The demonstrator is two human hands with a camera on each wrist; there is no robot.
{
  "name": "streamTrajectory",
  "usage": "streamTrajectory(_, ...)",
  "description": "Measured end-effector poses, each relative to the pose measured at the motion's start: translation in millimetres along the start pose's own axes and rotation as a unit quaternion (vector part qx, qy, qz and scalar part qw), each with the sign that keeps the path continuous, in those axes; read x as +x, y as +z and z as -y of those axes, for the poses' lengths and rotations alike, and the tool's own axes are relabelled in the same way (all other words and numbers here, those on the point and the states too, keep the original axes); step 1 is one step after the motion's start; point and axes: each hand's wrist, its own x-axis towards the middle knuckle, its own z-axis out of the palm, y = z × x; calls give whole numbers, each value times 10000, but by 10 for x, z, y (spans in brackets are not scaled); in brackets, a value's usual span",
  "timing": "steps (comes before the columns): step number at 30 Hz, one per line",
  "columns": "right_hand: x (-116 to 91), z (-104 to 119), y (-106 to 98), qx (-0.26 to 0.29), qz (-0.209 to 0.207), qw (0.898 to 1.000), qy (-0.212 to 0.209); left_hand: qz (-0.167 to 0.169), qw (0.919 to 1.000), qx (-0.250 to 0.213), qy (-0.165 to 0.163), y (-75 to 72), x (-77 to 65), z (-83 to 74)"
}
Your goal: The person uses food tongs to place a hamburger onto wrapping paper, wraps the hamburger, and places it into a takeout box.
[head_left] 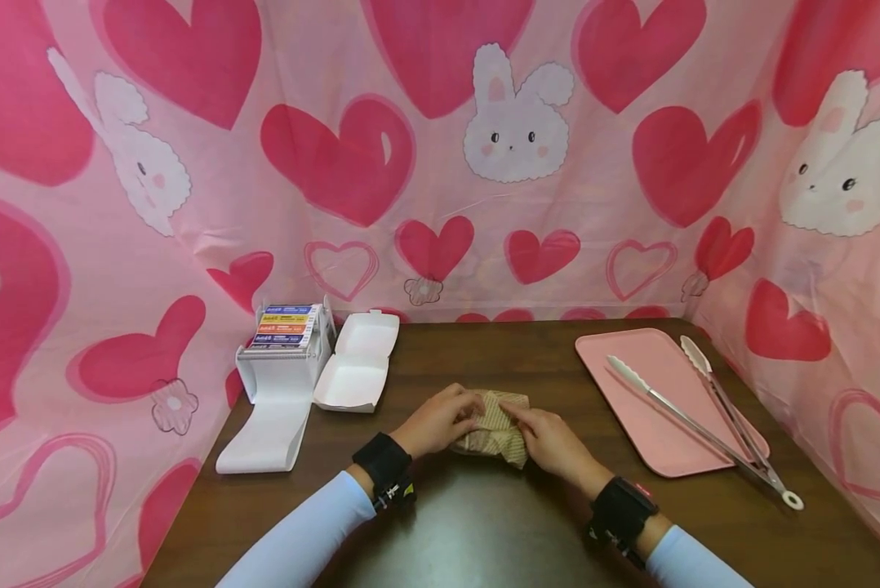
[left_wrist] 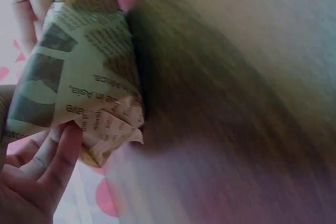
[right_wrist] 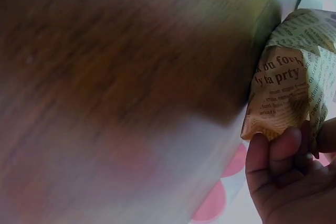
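A bundle wrapped in brown newsprint-patterned paper (head_left: pixel 500 437) lies at mid-table, its contents hidden. My left hand (head_left: pixel 443 418) grips its left side. In the left wrist view, the fingers of that left hand (left_wrist: pixel 39 177) bend at the paper's edge, and creased folds stick out from the wrapped paper (left_wrist: pixel 84 72). From the other side my right hand (head_left: pixel 557 441) holds the bundle by its right edge. The right wrist view has the fingertips of the right hand (right_wrist: pixel 294 177) pinching a lower corner of the printed paper (right_wrist: pixel 283 85), with the thumb partly cut off.
A pink tray (head_left: pixel 653 445) stands on the right, with metal tongs (head_left: pixel 675 408) lying across it. Behind on the left is an open white takeout box (head_left: pixel 355 367) beside a dispenser (head_left: pixel 286 331) with a white paper strip hanging out. Pink heart-print cloth (head_left: pixel 440 188) surrounds the table.
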Motion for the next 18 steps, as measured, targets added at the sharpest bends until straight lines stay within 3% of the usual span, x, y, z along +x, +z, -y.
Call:
streamTrajectory(5, -4, 26, -8, -109, 151, 9997, 152, 328, 9968, 545, 478, -17, -14, 22)
streamTrajectory(10, -11, 45, -16, -206, 340, 9980, 490, 634, 9882, 1262, 587, -34, -54, 61)
streamTrajectory(14, -25, 47, -19, -434, 373, 9971, 506, 620, 9794, 1822, 618, -24, -85, 67)
streamTrajectory(18, -43, 33, -21, -720, 186, 9966, 365, 441, 9697, 2240, 866, -12, -105, 39)
